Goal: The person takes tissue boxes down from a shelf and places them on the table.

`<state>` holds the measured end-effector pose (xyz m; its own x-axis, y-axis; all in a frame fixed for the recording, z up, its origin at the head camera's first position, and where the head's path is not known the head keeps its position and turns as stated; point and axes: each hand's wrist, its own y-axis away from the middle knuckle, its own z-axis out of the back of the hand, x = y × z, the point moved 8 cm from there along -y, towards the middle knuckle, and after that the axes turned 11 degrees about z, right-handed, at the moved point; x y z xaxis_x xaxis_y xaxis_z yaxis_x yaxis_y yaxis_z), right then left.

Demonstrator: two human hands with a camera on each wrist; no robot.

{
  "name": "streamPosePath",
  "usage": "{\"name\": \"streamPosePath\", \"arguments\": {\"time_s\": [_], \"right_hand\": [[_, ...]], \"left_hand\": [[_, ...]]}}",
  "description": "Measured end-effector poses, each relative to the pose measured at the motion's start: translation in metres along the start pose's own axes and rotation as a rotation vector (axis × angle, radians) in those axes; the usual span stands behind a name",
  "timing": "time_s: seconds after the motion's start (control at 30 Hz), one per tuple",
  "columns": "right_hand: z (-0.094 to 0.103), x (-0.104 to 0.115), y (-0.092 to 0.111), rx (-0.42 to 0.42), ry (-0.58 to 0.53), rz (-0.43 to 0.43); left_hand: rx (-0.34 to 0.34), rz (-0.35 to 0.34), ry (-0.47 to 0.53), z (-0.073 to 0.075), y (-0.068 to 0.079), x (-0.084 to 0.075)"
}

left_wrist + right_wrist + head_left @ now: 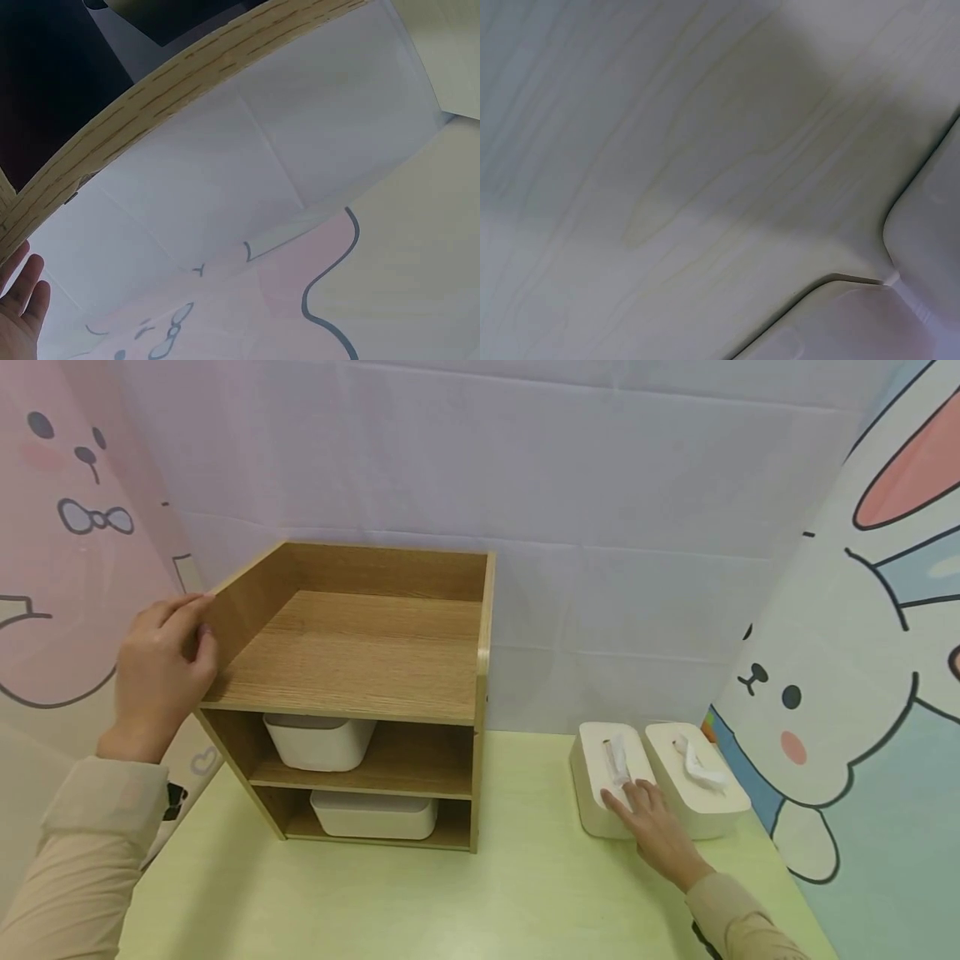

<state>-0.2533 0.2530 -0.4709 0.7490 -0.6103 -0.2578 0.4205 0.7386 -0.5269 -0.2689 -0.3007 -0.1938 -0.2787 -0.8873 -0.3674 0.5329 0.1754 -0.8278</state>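
A wooden shelf unit (375, 652) stands on the table, its top a walled tray over two compartments. My left hand (161, 652) holds the edge of its left side panel (251, 597), fingers bent at the top and thumb lower down. In the left wrist view, fingertips (30, 281) show right at the panel's wooden edge (142, 105). To the right stand two white tissue boxes side by side, a left one (600, 747) and a right one (675, 781), each with tissue poking from its slot. My right hand (660, 835) rests with spread fingers on the left box's near end.
A white bin (318, 747) sits in the shelf's upper compartment and another white bin (375, 817) in the lower one. The pale green table (375, 902) spreads in front. A lilac cloth (637, 568) hangs behind, with cartoon-printed sheets (825, 718) at the sides.
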Motion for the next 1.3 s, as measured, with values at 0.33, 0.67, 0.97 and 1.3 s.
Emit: {"name": "streamPosePath", "arguments": {"time_s": [0.33, 0.67, 0.97, 1.3], "right_hand": [[-0.003, -0.001, -0.005, 0.018, 0.047, -0.025], [-0.007, -0.002, -0.01, 0.081, 0.06, -0.072], [-0.004, -0.001, -0.017, 0.049, 0.021, -0.036], [0.01, 0.005, -0.041, -0.005, 0.032, -0.01]], "left_hand": [[-0.008, -0.005, 0.009, 0.0, -0.001, 0.001], [-0.013, -0.007, 0.008, -0.002, -0.001, 0.004], [-0.009, 0.002, 0.005, -0.002, -0.002, 0.005], [-0.006, 0.009, 0.009, -0.003, -0.002, 0.005]]}}
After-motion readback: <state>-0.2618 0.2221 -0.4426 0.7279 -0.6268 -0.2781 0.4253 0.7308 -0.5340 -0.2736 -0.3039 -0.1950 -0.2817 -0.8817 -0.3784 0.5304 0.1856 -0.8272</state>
